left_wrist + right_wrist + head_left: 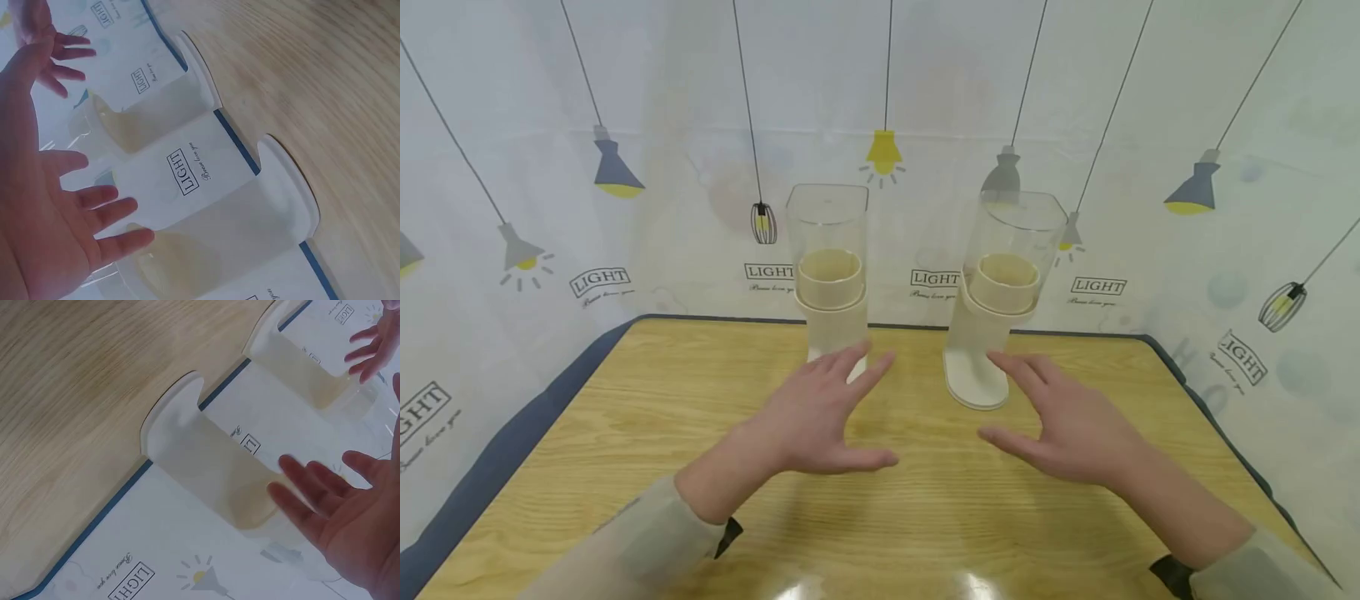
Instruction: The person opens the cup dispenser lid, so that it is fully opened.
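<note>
From here I see both dispensers upright near the table's [925, 517] back edge, the left dispenser [831, 297] just apart from the right dispenser [1000, 297], each with its clear top seated on a pale stand. My left hand [816, 417] and right hand [1071, 421] are spread, holding nothing, in front of them. I judge the placing as good as done, since the pair stands steady and unheld; I make out no loose part, and can't tell whether any adjustment remains.

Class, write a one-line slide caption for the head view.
Empty left hand and right hand over a wooden table, before two clear-topped containers.
</note>
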{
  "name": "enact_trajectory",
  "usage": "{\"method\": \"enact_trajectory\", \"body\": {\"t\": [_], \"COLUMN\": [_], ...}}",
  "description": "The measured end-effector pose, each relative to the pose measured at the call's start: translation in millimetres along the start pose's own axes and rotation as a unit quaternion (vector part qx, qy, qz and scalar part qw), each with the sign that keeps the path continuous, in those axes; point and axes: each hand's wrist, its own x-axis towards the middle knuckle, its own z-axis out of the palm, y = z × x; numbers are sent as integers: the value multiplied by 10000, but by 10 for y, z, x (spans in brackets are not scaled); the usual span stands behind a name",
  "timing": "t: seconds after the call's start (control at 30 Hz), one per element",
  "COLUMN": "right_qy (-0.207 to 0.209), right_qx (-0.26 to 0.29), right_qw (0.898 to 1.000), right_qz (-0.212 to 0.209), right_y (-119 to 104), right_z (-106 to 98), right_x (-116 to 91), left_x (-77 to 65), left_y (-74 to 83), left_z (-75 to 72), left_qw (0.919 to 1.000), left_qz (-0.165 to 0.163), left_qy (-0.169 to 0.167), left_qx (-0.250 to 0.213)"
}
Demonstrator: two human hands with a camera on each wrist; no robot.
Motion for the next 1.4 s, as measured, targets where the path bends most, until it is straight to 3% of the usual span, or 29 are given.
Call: {"method": "enact_trajectory", "body": {"t": [0.13,0.27,0.43,0.67,0.83,1.0,1.27,1.4], "right_qy": [474,1075,1587,2031,2095,1903,1897,1979], "right_qx": [144,188,301,453,979,1253,1228,1314], "right_qw": [9985,9939,9869,9777,9708,9697,9689,9663], "right_qz": [238,122,6,284,642,879,1011,991], "right_y": [76,170,275,434,471,467,462,493], "right_z": [-47,-103,-221,-440,-627,-776,-802,-731], "right_x": [-21,-3,52,246,502,782,1106,1164], "left_x": [70,176,374,802,1146,1460,1892,2045], "left_y": [13,37,59,65,38,4,-31,0], "left_z": [55,78,73,58,78,100,202,248], "left_qw": [9978,9929,9841,9653,9432,9278,9241,9131], "left_qz": [247,296,189,68,-221,-427,-885,-1066], "left_qy": [466,656,638,473,296,263,328,301], "left_qx": [-403,-942,-1646,-2569,-3300,-3697,-3703,-3923]}}
